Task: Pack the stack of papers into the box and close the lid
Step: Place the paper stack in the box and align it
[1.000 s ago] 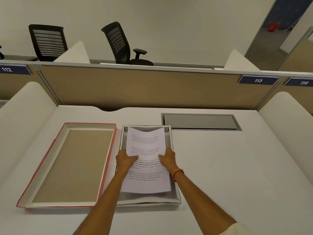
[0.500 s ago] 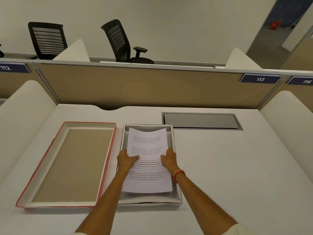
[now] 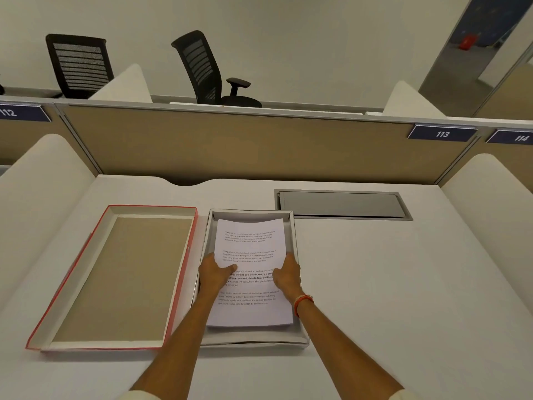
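A white stack of papers [image 3: 250, 243] with printed text lies inside the shallow grey-white box [image 3: 295, 235] at the middle of the desk. My left hand [image 3: 215, 274] grips the stack's left edge, thumb on top. My right hand [image 3: 287, 274], with an orange band at the wrist, grips the right edge the same way. The lid [image 3: 115, 278], red outside and tan inside, lies upside down on the desk just left of the box, touching or nearly touching it.
A grey metal cable hatch [image 3: 341, 204] is set into the desk behind and right of the box. A tan partition [image 3: 259, 145] closes the back; white curved side panels [image 3: 37, 197] flank the desk. Two black office chairs [image 3: 202, 67] stand beyond.
The stack has sunk slightly lower and flatter into the box, its far end less curled. Both hands keep their hold on its sides.
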`<action>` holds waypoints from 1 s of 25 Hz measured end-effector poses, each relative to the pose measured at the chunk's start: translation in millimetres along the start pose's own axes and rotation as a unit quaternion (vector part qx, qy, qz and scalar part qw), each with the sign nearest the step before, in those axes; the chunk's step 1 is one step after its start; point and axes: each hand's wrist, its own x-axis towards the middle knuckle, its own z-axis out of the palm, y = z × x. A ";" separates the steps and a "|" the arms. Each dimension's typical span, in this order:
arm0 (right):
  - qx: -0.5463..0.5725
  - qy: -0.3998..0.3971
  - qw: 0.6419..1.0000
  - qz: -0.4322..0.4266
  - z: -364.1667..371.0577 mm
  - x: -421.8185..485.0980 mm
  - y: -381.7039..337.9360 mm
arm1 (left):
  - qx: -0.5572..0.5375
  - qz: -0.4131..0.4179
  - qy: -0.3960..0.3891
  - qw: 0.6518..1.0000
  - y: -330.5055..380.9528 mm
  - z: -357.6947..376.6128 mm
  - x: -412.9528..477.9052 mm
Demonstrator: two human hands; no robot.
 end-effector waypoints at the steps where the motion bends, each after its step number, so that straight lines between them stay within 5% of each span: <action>1: 0.003 0.002 1.000 -0.007 0.2 -2.0 0.6 | 0.001 0.003 0.002 1.000 0.0 0.1 -0.7; 14: -0.006 -0.022 1.000 0.013 -5.5 -3.7 -0.3 | 0.088 0.036 0.039 0.995 2.3 -3.4 -10.0; 25: 0.045 -0.033 0.997 0.059 -10.9 0.4 1.7 | 0.038 -0.009 0.022 0.999 3.5 -8.9 2.1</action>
